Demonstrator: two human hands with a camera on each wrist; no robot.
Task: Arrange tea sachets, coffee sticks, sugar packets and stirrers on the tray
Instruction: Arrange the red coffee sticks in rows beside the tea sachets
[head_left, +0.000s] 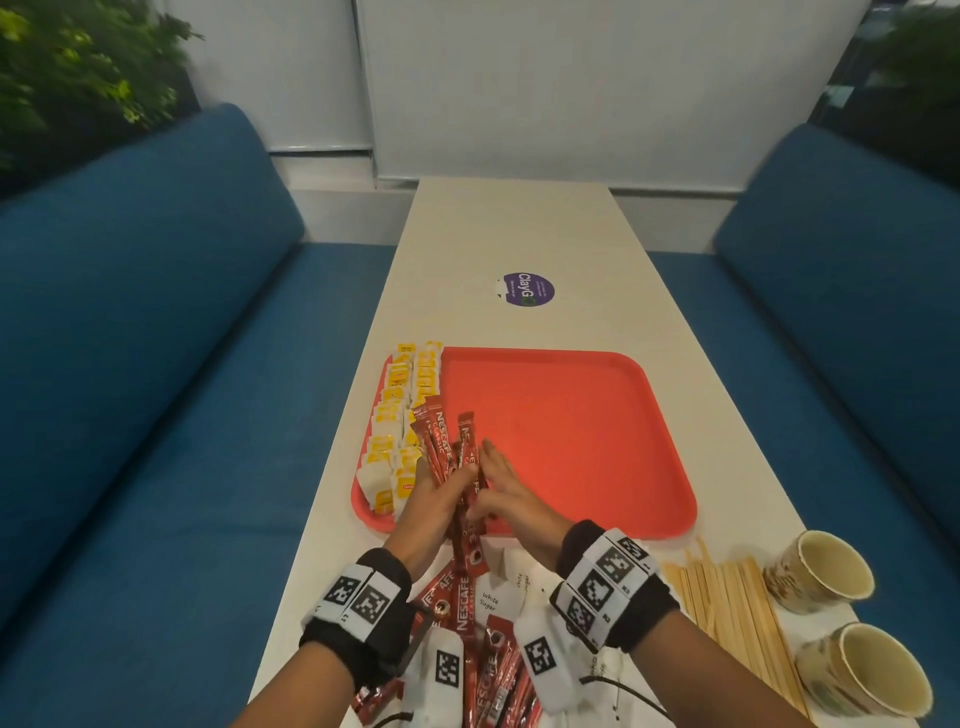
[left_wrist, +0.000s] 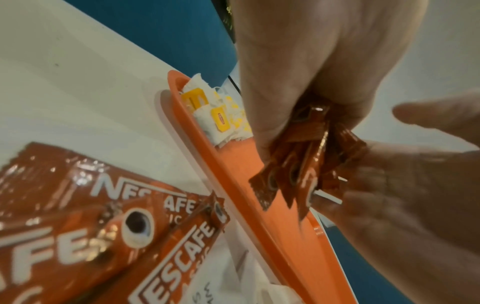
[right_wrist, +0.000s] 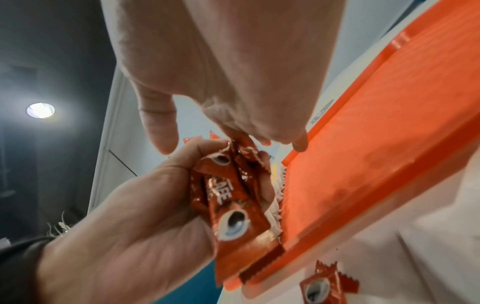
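The left hand (head_left: 435, 491) gripped a bunch of red coffee sticks (head_left: 457, 462) over the near left part of the red tray (head_left: 571, 431), its fingers (right_wrist: 265, 185) curled round the bunch. The sticks' long axis ran roughly away from the person, the far ends fanned out and tilted up toward the tea sachets (head_left: 400, 415), the near ends hanging past the tray's near rim. The right hand (head_left: 506, 491) lay flat against the bunch's right side, fingers straight and held narrow together, gripping nothing.

The tea sachets sat in two rows along the tray's left edge. More coffee sticks (head_left: 467, 613) and white sugar packets (head_left: 493, 597) lay on the counter (head_left: 519, 234) between the wrists; wooden stirrers (head_left: 737, 613) lay lengthwise to the right, beside two paper cups (head_left: 826, 571).

Only the head view showed the stirrers and cups. The left wrist view showed the bunch's ragged near ends over the tray; the right wrist view showed the coffee-cup print on the wrappers and a ceiling light (right_wrist: 40, 110)
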